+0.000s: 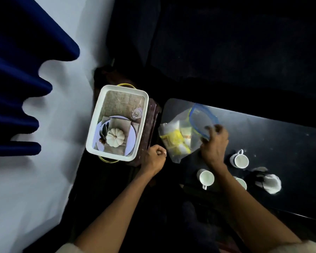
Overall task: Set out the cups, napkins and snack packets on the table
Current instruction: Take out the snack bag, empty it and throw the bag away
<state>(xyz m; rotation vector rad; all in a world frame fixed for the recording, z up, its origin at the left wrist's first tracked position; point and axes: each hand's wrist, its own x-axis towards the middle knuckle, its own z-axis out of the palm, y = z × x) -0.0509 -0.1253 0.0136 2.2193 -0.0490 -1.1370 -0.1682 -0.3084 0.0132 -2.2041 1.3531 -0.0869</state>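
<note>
A limp, light zip-top bag (179, 137) of snack packets is gripped at its blue-edged mouth by the right hand (214, 143); the bag's bottom corner is pinched by the left hand (154, 158).

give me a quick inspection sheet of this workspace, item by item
surface: black table, dusty white specks.
job's things: clear zip bag with yellow and white packets lies at the table's left end; three white cups stand upright; white napkins in a dark holder.
clutter: white tray with a printed place-setting picture, off the table on a dark stand.
grippers: right hand grips the bag's blue-edged mouth; left hand is curled at the bag's lower corner, grip unclear.
cables: nothing seen.
surroundings: blue curtain, pale floor, dark beyond.
</note>
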